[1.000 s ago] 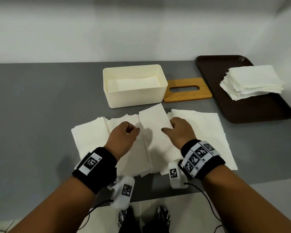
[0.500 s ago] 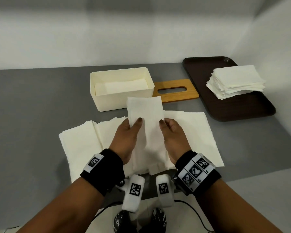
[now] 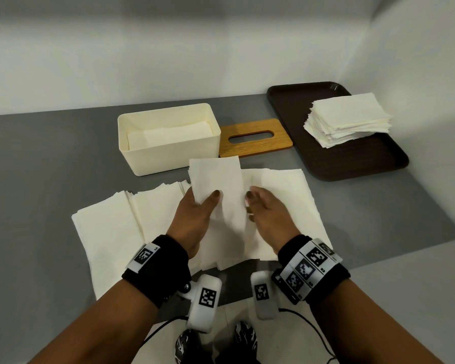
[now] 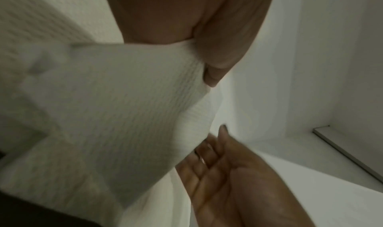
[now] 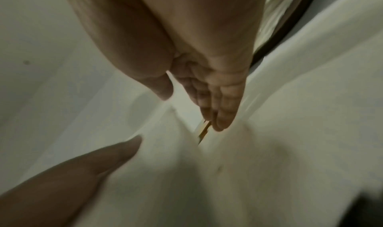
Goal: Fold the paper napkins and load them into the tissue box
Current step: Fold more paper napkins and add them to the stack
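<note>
wrists: black bands (image 3: 156, 269) w/ white square-code tags | white camera pods (image 3: 205, 300), same codes | thin black cables (image 3: 304, 323) | forearms bare

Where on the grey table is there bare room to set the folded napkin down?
Bare grey table lies left of the tissue box, and right of the spread napkins below the tray. In front of the hands it is crowded.

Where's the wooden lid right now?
In the head view the wooden lid lies flat on the grey table, between the cream tissue box and the dark tray.
</note>
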Demonstrator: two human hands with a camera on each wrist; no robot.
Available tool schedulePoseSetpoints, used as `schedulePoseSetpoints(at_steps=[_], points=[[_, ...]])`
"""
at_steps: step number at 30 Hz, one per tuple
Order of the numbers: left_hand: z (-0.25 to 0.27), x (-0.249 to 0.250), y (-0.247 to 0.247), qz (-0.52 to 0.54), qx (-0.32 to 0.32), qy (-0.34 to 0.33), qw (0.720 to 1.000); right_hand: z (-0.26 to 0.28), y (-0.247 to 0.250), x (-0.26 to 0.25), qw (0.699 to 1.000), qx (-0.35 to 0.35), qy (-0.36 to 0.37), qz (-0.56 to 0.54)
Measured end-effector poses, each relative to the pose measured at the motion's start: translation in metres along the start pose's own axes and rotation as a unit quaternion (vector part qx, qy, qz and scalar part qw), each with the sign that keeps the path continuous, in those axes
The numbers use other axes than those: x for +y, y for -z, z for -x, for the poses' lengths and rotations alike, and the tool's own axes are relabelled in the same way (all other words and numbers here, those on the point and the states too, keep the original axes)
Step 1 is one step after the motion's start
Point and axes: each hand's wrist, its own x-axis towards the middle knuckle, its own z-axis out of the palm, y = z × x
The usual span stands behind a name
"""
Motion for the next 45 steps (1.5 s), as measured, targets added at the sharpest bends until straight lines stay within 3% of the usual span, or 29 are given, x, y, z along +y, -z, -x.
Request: schedulePoseSetpoints(at_steps=[4, 7, 11, 17, 21, 24, 27, 30, 32, 37, 45], points=[[0.000, 0.003, 0.005, 0.006, -0.004, 0.020, 1.000, -0.015, 0.046, 0.021, 0.969, 0.107, -0.067, 0.210], [0.001, 0.005, 0.007, 0.012, -0.006, 0.030, 0.999, -0.020, 0.059, 0.031, 0.942, 0.106, -0.116, 0.298], [0.002, 0.006, 0.007, 0.026, -0.024, 0.049, 0.998, -0.026, 0.059, 0.033, 0.935, 0.094, -0.129, 0.318], [0.004, 0.009, 0.011, 0.026, -0.017, 0.065, 0.997, -0.033, 0.066, 0.039, 0.949, 0.071, -0.120, 0.282], [0.006, 0.006, 0.014, 0.040, -0.017, 0.072, 0.996, -0.030, 0.072, 0.039, 0.985, 0.107, -0.065, 0.122], [0.008, 0.007, 0.012, 0.055, -0.017, 0.073, 0.996, -0.021, 0.075, 0.023, 0.995, 0.101, 0.010, 0.018], [0.008, 0.006, 0.011, 0.061, -0.017, 0.080, 0.995, -0.009, 0.073, 0.003, 0.992, 0.062, 0.070, -0.089], [0.008, 0.006, 0.008, 0.067, -0.021, 0.103, 0.992, -0.003, 0.056, -0.008, 0.983, -0.003, 0.069, -0.172], [0.008, 0.007, 0.004, 0.089, -0.031, 0.113, 0.989, -0.001, 0.038, -0.009, 0.986, -0.023, 0.053, -0.154], [0.014, 0.012, -0.006, 0.051, -0.023, 0.091, 0.994, 0.004, 0.003, -0.010, 0.996, 0.021, 0.066, -0.059], [0.014, 0.007, 0.001, 0.075, -0.027, 0.110, 0.991, 0.001, -0.010, -0.005, 0.996, 0.033, 0.081, 0.005]])
